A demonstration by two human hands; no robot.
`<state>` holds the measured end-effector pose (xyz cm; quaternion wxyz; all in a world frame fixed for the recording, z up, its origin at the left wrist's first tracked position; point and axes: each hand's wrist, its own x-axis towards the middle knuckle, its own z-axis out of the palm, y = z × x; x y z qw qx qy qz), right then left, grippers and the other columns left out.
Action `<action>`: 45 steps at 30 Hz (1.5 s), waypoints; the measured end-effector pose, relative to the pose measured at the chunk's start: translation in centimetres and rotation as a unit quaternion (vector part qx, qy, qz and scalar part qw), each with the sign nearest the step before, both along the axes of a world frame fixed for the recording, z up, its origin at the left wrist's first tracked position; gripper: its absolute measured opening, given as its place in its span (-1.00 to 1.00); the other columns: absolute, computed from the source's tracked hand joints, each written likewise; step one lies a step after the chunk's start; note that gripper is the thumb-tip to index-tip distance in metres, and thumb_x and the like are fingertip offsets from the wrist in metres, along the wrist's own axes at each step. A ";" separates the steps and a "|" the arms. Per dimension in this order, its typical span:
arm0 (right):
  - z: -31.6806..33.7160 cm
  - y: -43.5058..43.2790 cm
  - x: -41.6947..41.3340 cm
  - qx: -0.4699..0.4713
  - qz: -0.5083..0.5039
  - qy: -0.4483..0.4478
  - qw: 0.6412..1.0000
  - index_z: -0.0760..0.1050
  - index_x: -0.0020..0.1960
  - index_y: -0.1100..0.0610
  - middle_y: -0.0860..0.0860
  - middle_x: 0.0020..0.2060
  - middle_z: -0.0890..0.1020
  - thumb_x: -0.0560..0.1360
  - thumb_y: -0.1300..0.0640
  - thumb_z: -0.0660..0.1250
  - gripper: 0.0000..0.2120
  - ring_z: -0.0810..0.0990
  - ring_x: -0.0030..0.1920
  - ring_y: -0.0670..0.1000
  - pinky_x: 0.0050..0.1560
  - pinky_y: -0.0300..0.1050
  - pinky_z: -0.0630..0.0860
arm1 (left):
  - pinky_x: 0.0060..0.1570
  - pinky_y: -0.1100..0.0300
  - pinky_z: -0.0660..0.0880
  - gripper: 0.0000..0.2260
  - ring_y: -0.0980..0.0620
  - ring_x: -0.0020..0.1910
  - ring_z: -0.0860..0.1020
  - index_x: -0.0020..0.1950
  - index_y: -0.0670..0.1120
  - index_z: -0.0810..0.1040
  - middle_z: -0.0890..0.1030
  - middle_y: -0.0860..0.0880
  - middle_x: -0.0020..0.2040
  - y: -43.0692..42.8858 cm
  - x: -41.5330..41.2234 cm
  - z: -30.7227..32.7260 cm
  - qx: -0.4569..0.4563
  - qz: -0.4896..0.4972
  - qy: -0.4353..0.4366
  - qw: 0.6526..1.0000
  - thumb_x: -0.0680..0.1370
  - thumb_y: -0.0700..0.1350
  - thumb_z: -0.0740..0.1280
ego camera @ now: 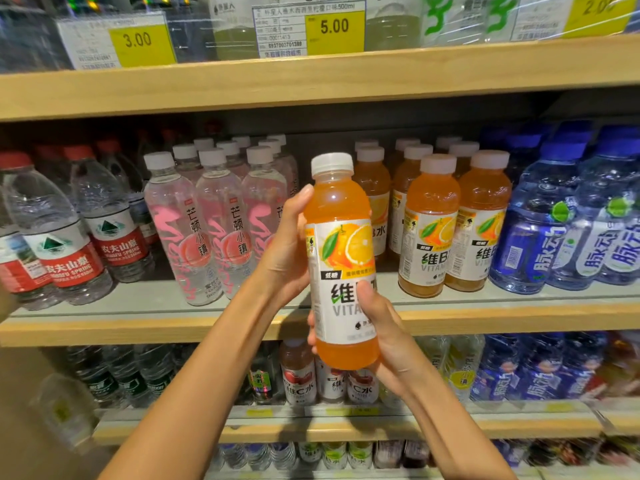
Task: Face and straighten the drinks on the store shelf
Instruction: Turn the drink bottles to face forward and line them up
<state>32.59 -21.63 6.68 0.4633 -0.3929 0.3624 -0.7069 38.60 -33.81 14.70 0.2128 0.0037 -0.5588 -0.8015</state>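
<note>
Both hands are up at the middle shelf, and between them is one orange vitamin drink bottle, lifted clear of the board and held upright in front of it. Its white cap is on top and its orange-slice label is turned square toward the person. The left hand cups the bottle's upper left side, thumb reaching up along the shoulder. The right hand grips the lower half, its thumb pressed across the label's big lettering and its fingers wrapped round the back, with the tips showing on the far left edge.

Just behind and to the right, the matching orange bottles stand in rows on the shelf, labels forward. To the left of the held bottle are the pink-labelled clear bottles, then the red-labelled water bottles. Far right, the blue bottles crowd together. Overhead, yellow price tags read 3.00 and 5.00. More drinks line the shelves below, too blurred to make out.
</note>
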 end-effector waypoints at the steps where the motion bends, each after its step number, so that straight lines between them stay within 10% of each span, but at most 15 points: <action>1: 0.1 0.0 -0.2 0.008 -0.060 0.023 0.998 0.46 0.24 0.23 0.19 -0.08 0.67 0.19 -0.36 0.49 -0.14 0.67 -0.15 0.15 -0.13 -0.01 0.61 | -0.01 0.08 0.55 -0.54 0.00 -0.01 0.64 0.17 -0.08 0.56 0.68 -0.06 -0.02 0.0 0.1 -0.1 -0.050 0.073 -0.020 0.996 0.46 0.25 0.33; 9: -0.2 -0.3 -0.1 0.025 -0.359 0.241 0.901 0.45 0.12 0.01 -0.20 -0.15 0.65 0.34 -0.36 0.23 -0.46 0.61 -0.12 -0.21 -0.17 -0.36 0.46 | -0.09 0.25 0.58 -0.57 0.11 -0.04 0.66 0.17 -0.05 0.55 0.67 -0.01 0.01 3.0 -0.8 0.8 -0.163 0.273 -0.031 0.948 0.46 0.22 0.30; 14: -1.1 -0.5 1.0 0.089 -0.421 0.347 0.833 0.32 0.34 0.01 -0.04 0.10 0.58 0.39 -0.39 0.09 -0.33 0.55 0.09 -0.04 0.02 -0.09 0.48 | -0.20 0.27 0.57 -0.74 0.10 -0.17 0.67 -0.02 -0.06 0.57 0.67 -0.01 -0.14 4.1 -2.0 0.4 -0.093 0.385 0.003 0.918 0.40 0.03 0.50; 17: -1.5 -0.3 1.1 0.066 -0.387 0.317 0.863 0.34 0.33 0.01 -0.12 0.09 0.59 0.45 -0.37 0.06 -0.38 0.53 0.10 -0.17 0.03 -0.36 0.42 | -0.29 0.24 0.54 -0.86 0.09 -0.28 0.63 -0.13 -0.11 0.60 0.65 0.01 -0.28 3.9 -2.1 0.2 -0.067 0.376 0.010 0.924 0.42 -0.08 0.49; 22: -0.8 1.2 -0.1 0.027 -0.144 -0.005 0.989 0.51 0.24 0.16 0.14 0.07 0.67 0.54 -0.24 0.03 -0.43 0.66 0.03 0.10 0.01 0.01 0.60 | -0.28 0.15 0.53 -0.67 -0.10 -0.24 0.57 -0.02 -0.19 0.55 0.59 -0.19 -0.13 2.7 -1.0 0.1 0.070 0.173 -0.018 0.982 0.33 -0.03 0.46; 28: -0.4 1.9 0.8 0.013 0.067 -0.099 0.993 0.51 0.25 0.27 0.30 -0.07 0.62 0.48 -0.30 0.12 -0.31 0.65 -0.18 0.19 -0.15 0.03 0.63 | -0.18 0.14 0.55 -0.47 -0.06 -0.24 0.61 0.01 -0.16 0.57 0.61 -0.11 -0.10 1.3 -0.4 0.3 0.118 -0.075 0.040 0.989 0.17 0.08 0.56; 34: -0.9 1.7 2.1 0.030 -0.046 -0.028 0.998 0.55 0.19 0.17 0.24 -0.06 0.66 0.35 -0.37 0.30 -0.31 0.66 -0.19 0.17 -0.21 0.02 0.63 | -0.08 0.10 0.59 -0.42 -0.09 -0.16 0.63 0.06 -0.20 0.60 0.64 -0.16 -0.04 0.8 0.0 -0.6 0.152 -0.114 0.056 0.980 0.16 0.07 0.58; 41: -1.3 1.3 2.5 0.007 -0.281 0.110 0.953 0.49 0.18 0.08 -0.05 -0.05 0.69 0.36 -0.31 0.27 -0.42 0.67 -0.04 -0.08 -0.18 -0.29 0.55 | -0.27 0.30 0.53 -0.67 0.17 -0.29 0.63 0.01 -0.07 0.60 0.67 0.04 -0.27 2.3 0.8 -1.0 -0.054 0.197 -0.044 0.978 0.59 0.14 0.18; 45: -2.0 0.9 3.0 0.054 -0.405 0.210 0.888 0.43 0.16 -0.05 -0.12 -0.11 0.65 0.37 -0.35 0.25 -0.49 0.62 -0.09 -0.18 -0.19 -0.37 0.49 | -0.33 0.35 0.50 -0.73 0.14 -0.25 0.63 -0.05 -0.01 0.61 0.68 0.05 -0.23 4.0 0.2 -1.0 -0.141 0.288 -0.043 0.946 0.54 0.16 0.27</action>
